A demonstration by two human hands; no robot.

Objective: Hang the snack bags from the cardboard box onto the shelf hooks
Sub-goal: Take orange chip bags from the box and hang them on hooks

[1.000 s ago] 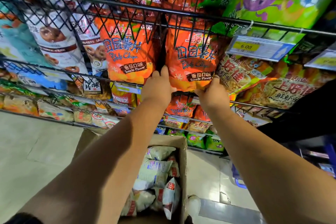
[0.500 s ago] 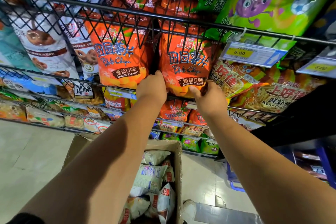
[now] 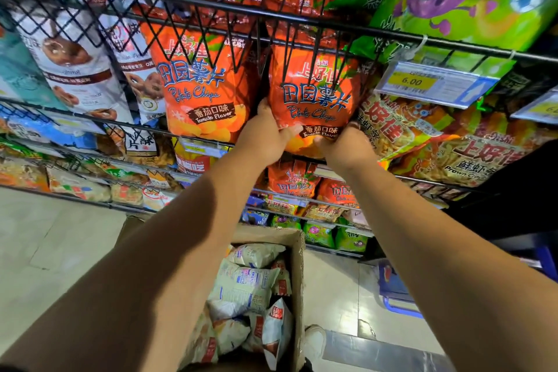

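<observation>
I hold one orange snack bag [image 3: 314,100] by its lower part with both hands. My left hand [image 3: 262,136] grips the lower left edge, the thumb lying on the front. My right hand [image 3: 344,145] curls around the lower right corner. The bag stands at 12 o'clock from my hands, and its top is behind the black wire rail [image 3: 211,6]. I cannot tell if it sits on a hook.

On the front I read "Potato Chips" and, partly covered by my hands, "Tomato Flavor", with large Chinese writing above. At 9 o'clock from it hangs a second orange bag [image 3: 199,90] with the same words, just beside it. At 2 o'clock is a price tag [image 3: 422,83] showing "6.00". At 4 o'clock a yellow bag [image 3: 477,160] reads "Prawn Cra", the rest cut off.

The cardboard box [image 3: 297,266] is at 6 o'clock, on the floor between my forearms, with pale snack bags [image 3: 244,287] inside.
</observation>
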